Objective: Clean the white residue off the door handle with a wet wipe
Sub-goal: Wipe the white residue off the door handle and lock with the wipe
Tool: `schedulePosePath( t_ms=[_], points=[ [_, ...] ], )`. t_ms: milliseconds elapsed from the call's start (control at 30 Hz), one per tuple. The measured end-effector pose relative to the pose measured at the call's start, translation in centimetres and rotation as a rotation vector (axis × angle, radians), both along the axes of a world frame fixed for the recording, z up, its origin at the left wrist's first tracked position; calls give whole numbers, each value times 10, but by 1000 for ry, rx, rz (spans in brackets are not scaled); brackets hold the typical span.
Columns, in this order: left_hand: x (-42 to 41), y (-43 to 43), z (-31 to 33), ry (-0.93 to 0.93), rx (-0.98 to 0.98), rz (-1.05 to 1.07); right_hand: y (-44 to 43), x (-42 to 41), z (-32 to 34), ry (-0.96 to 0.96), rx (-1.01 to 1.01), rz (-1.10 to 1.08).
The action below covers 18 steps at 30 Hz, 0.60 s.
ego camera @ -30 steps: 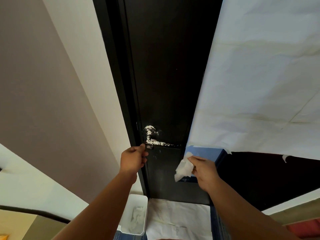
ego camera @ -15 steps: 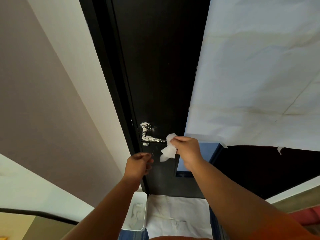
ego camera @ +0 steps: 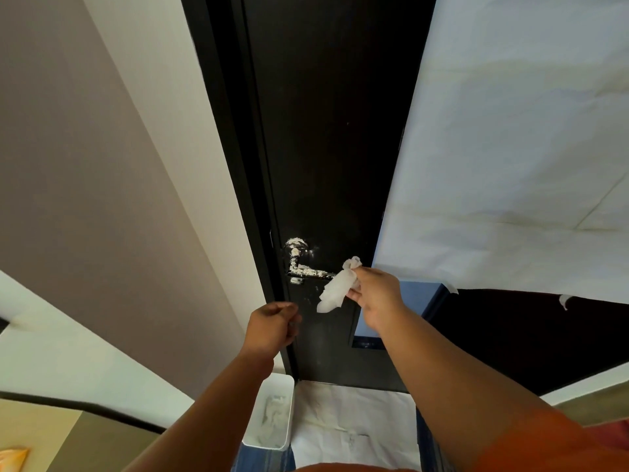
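View: head camera.
Door handle (ego camera: 308,272): centre of frame, on a dark door (ego camera: 340,131); lever and round base crusted with white residue (ego camera: 295,241), metal showing in patches.
Wet wipe (ego camera: 335,291): crumpled, meeting the lever's right tip.
Right hand (ego camera: 377,294): thumb and fingers pinch the wipe.
Left hand (ego camera: 272,330): lower centre, fingers curled at the door's edge; grip cannot be told.
Count: one handle, one wipe, two hands, one white bin (ego camera: 272,417).
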<state>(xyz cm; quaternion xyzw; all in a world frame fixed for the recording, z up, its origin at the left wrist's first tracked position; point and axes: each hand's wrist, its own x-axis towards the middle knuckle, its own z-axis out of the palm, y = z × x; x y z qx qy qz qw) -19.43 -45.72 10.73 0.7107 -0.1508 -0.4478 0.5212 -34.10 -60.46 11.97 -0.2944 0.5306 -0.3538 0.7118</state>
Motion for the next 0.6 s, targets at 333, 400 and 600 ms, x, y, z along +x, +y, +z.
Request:
schedulePosePath(
  t_ms=[333, 400, 600],
  points=[
    [-11, -2, 4, -97, -11, -94, 41, -44, -45, 170, 148, 69],
    [-16, -4, 2, -120, 6, -152, 48, -38, -38, 224, 76, 219],
    [-28, -9, 3, -128, 4, -247, 64, -18, -16, 332, -309, 589]
  ],
)
